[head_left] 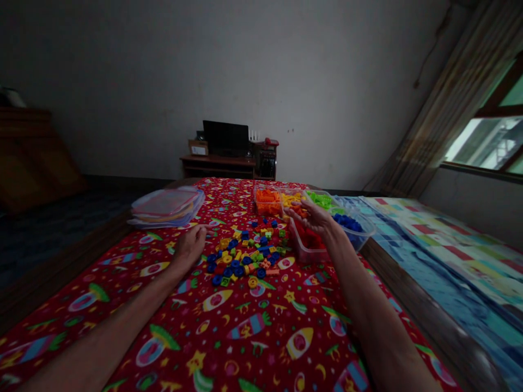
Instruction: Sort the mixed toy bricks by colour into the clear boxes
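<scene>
A heap of small plastic pieces point(245, 256) in blue, yellow, green, orange and red lies on a red cloth with rocket prints point(253, 326). My left hand point(190, 245) rests on the cloth just left of the heap, fingers curled loosely; nothing shows in it. My right hand point(312, 215) hovers over the clear tubs, palm turned up, fingers partly bent, above the tub of red pieces point(308, 242). Other tubs hold orange pieces point(267, 200), yellow pieces point(292, 200), green pieces point(321, 200) and blue pieces point(349, 224).
A stack of clear tub lids point(167, 207) lies at the left of the cloth. A checked colourful mat point(441, 250) lies to the right. A low desk with a dark monitor point(226, 139) stands by the far wall. A curtained window point(486, 141) is at right.
</scene>
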`<state>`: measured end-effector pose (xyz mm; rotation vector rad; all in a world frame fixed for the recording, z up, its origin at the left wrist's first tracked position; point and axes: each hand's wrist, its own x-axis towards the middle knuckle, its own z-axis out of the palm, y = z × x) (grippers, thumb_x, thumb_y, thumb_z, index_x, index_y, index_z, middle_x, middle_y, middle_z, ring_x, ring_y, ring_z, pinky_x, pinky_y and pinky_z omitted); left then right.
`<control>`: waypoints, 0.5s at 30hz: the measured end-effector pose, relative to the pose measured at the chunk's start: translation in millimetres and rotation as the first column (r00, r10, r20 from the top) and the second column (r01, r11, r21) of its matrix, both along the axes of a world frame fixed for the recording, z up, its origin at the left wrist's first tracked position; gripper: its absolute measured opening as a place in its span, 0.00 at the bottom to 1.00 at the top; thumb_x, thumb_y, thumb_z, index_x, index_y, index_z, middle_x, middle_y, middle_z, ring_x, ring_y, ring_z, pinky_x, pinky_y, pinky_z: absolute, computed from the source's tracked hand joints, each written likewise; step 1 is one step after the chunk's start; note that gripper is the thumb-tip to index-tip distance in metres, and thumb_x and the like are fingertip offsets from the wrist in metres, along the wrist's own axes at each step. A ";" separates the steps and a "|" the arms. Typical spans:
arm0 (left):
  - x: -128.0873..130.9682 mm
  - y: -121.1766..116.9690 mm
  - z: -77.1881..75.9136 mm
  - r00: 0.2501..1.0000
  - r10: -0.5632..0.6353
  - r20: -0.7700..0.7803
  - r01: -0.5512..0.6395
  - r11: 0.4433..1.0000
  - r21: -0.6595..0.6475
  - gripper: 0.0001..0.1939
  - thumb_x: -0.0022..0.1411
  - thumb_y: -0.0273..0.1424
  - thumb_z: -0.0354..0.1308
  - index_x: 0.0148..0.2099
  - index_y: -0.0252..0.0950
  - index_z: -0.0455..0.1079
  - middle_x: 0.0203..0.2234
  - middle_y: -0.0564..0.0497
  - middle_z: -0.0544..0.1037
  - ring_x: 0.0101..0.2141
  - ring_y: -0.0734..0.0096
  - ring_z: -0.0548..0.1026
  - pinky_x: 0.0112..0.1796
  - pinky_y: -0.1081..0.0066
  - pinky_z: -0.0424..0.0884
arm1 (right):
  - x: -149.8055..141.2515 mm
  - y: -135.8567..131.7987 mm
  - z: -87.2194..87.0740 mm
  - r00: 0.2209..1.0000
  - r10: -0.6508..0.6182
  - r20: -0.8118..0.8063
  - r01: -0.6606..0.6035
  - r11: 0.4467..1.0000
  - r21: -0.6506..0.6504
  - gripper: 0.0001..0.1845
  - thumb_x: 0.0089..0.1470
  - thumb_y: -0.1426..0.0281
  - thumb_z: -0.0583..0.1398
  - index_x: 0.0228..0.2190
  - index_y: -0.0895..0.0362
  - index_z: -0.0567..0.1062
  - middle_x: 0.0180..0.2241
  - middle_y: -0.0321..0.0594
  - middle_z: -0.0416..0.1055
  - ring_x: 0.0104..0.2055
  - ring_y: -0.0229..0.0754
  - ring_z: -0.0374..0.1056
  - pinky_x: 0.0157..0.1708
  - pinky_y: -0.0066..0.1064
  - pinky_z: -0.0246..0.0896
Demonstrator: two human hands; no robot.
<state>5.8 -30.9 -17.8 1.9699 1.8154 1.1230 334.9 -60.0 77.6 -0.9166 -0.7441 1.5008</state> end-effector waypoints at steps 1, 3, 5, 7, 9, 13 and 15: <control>0.0 0.2 -0.5 1.000 -0.009 -0.003 0.009 1.000 0.008 0.20 0.60 0.39 0.40 0.41 0.38 0.70 0.38 0.47 0.80 0.40 0.61 0.75 0.40 0.69 0.67 | 0.4 0.8 -0.4 1.000 0.006 -0.025 -0.006 1.000 -0.003 0.09 0.58 0.70 0.54 0.41 0.60 0.67 0.34 0.45 0.73 0.33 0.42 0.74 0.28 0.32 0.74; -0.1 0.9 -1.8 1.000 -0.015 -0.001 0.015 1.000 0.018 0.20 0.60 0.39 0.39 0.42 0.38 0.70 0.37 0.47 0.80 0.40 0.61 0.75 0.41 0.70 0.67 | 1.2 2.7 -0.6 0.999 0.011 -0.051 -0.010 1.000 0.007 0.14 0.59 0.65 0.55 0.44 0.59 0.65 0.37 0.47 0.73 0.34 0.43 0.74 0.27 0.34 0.75; 0.0 1.8 -2.4 1.000 -0.005 0.003 0.005 1.000 0.013 0.20 0.60 0.39 0.40 0.42 0.38 0.69 0.37 0.48 0.80 0.40 0.62 0.75 0.39 0.70 0.67 | 1.9 4.8 -0.7 0.998 -0.010 -0.063 0.011 1.000 0.023 0.18 0.59 0.61 0.55 0.47 0.58 0.62 0.39 0.48 0.72 0.34 0.44 0.74 0.26 0.36 0.75; 0.4 2.1 -1.8 1.000 0.004 0.003 -0.004 1.000 -0.002 0.19 0.59 0.39 0.40 0.42 0.38 0.69 0.36 0.48 0.80 0.39 0.62 0.75 0.38 0.70 0.67 | 3.2 6.6 -1.7 0.997 -0.041 -0.070 0.043 0.999 0.033 0.19 0.59 0.59 0.55 0.47 0.57 0.60 0.39 0.48 0.71 0.34 0.43 0.74 0.27 0.37 0.75; 1.3 1.4 0.0 1.000 0.005 0.012 -0.005 1.000 -0.014 0.19 0.58 0.38 0.41 0.42 0.38 0.70 0.36 0.48 0.80 0.38 0.62 0.75 0.37 0.70 0.67 | 5.7 9.1 -4.5 0.997 -0.050 -0.063 0.051 0.998 0.024 0.19 0.59 0.59 0.55 0.47 0.57 0.60 0.39 0.47 0.71 0.33 0.43 0.74 0.27 0.37 0.75; 3.1 -1.7 3.0 0.999 -0.013 0.049 0.014 0.999 -0.033 0.19 0.58 0.38 0.41 0.42 0.38 0.69 0.35 0.48 0.80 0.38 0.62 0.76 0.37 0.70 0.68 | 10.5 24.7 -11.1 0.997 -0.082 0.004 0.081 0.996 0.026 0.16 0.59 0.59 0.54 0.43 0.57 0.62 0.35 0.43 0.69 0.30 0.38 0.72 0.30 0.38 0.74; 3.3 -2.5 2.7 0.998 -0.011 0.059 0.013 0.999 -0.030 0.19 0.58 0.38 0.41 0.42 0.37 0.69 0.35 0.47 0.80 0.38 0.62 0.76 0.37 0.70 0.68 | 7.9 41.4 -10.5 0.993 -0.104 0.059 0.099 0.992 0.075 0.14 0.60 0.60 0.53 0.42 0.57 0.63 0.33 0.40 0.69 0.27 0.36 0.70 0.32 0.38 0.74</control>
